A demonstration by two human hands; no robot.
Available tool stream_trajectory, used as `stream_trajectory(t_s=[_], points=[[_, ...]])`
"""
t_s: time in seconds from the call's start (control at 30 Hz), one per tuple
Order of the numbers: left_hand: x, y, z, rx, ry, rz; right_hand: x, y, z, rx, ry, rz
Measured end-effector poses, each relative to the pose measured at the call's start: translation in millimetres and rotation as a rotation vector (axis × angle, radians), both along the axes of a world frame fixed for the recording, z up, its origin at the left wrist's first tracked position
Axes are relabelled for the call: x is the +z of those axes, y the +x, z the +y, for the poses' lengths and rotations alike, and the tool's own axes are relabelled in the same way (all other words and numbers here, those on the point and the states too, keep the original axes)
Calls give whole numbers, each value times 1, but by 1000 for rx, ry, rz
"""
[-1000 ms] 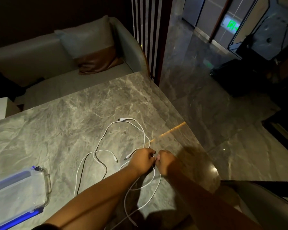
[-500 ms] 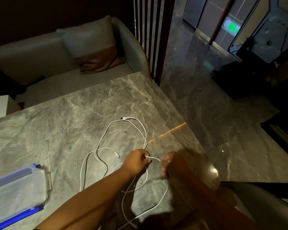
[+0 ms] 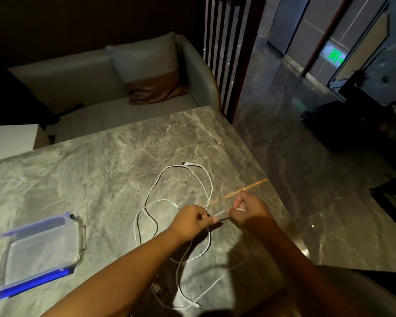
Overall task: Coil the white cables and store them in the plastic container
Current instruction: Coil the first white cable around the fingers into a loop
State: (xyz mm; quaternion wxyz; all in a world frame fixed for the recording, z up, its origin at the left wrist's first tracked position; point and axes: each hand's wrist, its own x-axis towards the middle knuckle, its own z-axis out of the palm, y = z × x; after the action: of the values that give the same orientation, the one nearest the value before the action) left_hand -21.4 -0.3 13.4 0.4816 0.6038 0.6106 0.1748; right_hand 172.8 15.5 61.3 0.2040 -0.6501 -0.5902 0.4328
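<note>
I had a short stretch of white cable (image 3: 222,213) pulled taut between my two fists, its line running left to right and tilting slightly up toward my right hand (image 3: 247,208), which pinched one end of the span with curled fingers; my left hand (image 3: 192,219) gripped the other, nearer the loose slack. That slack lay ahead and to the left on the marble table (image 3: 101,170), looping out to a USB plug (image 3: 186,163), with more trailing back under my forearms. The plastic container (image 3: 36,252) sat well off to my left. A second earlier my fists had touched; now they stood apart.
</note>
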Motion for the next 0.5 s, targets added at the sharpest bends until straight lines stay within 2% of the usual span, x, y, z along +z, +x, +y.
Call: stream_trajectory(t_s=[0.23, 0.37, 0.5], points=[[41, -25, -7, 78, 9, -313, 55, -27, 19, 82, 101, 157], [70, -47, -18, 124, -158, -496, 74, -51, 33, 140, 132, 230], [101, -67, -35, 137, -284, -764, 93, -83, 40, 239, 179, 286]])
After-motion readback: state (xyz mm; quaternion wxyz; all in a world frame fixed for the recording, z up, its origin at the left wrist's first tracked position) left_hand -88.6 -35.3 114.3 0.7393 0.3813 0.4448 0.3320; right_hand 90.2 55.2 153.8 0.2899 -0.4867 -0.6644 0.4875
